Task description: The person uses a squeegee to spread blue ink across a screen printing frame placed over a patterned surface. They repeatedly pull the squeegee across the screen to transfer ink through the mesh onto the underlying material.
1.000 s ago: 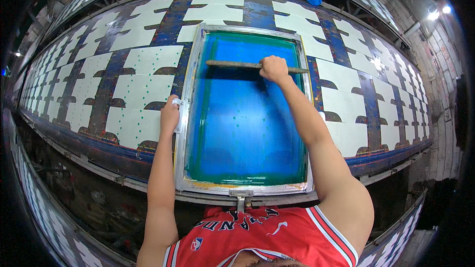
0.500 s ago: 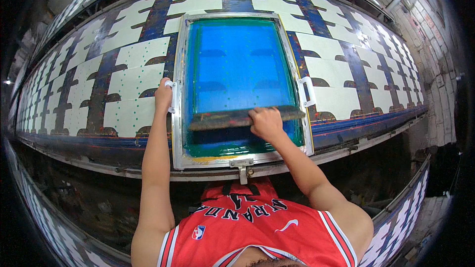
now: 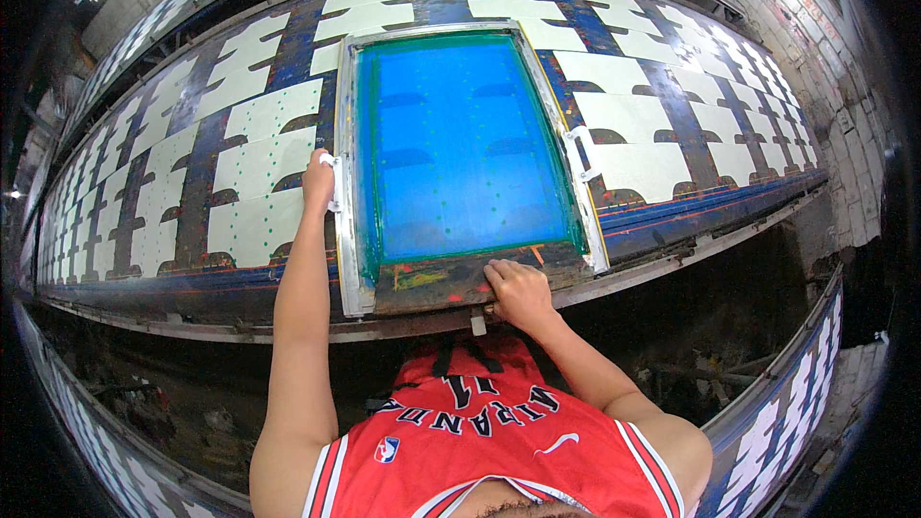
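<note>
**Squeegee pulled to the near rail**

Squeegee (image 3: 470, 278) now lies at the near end of the screen frame (image 3: 347, 182), where half a second ago it was still partway down the blue mesh (image 3: 460, 144); I judge the stroke finished. The frame rests flat on the long worktop (image 3: 672, 221), over rows of pale fabric pieces (image 3: 259, 163). The right hand (image 3: 518, 290) is closed on the squeegee's near edge, elbow bent. The left hand (image 3: 318, 180) grips the frame's left side, arm stretched straight.
</note>
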A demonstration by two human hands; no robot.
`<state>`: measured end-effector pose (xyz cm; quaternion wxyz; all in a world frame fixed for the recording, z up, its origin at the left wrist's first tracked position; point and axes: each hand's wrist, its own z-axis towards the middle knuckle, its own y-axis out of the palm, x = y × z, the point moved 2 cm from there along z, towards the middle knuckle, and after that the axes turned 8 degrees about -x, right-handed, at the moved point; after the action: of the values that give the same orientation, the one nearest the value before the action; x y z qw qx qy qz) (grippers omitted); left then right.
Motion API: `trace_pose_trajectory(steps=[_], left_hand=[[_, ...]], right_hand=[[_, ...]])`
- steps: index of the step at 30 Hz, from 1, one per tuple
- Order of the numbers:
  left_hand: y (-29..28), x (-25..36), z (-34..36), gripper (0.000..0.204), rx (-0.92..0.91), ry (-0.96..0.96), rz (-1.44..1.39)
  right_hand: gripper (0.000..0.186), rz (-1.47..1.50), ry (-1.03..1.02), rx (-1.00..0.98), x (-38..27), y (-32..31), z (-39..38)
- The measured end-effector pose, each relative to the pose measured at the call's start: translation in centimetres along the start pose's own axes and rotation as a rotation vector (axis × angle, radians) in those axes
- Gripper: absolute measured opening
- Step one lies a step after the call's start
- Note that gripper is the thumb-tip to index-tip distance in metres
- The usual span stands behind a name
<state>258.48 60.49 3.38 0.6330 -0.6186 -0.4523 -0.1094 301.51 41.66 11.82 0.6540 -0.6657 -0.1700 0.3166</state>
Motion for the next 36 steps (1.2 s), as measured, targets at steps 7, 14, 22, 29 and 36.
trace_pose_trajectory(steps=[7,14,22,29,36], left_hand=[[-0.2,0.3,-0.5,0.039,0.052,0.016,0.004],[0.0,-0.1,-1.2,0.035,0.197,0.038,0.02],[0.5,-1.5,0.0,0.03,0.257,0.02,0.112],[0.1,-0.6,-0.7,0.031,0.289,0.048,0.232],[0.2,-0.7,-0.6,0.031,0.266,0.081,0.171]], right_hand=[[0.058,0.027,-0.064,-0.144,0.8,-0.4,-0.3],[0.077,0.228,-0.37,-0.355,5.0,-3.8,-0.5],[0.051,0.373,0.383,0.225,23.5,-5.4,3.0],[0.049,0.504,0.637,0.302,30.3,-0.2,4.8],[0.053,0.509,0.715,0.253,30.2,-0.4,5.1]])
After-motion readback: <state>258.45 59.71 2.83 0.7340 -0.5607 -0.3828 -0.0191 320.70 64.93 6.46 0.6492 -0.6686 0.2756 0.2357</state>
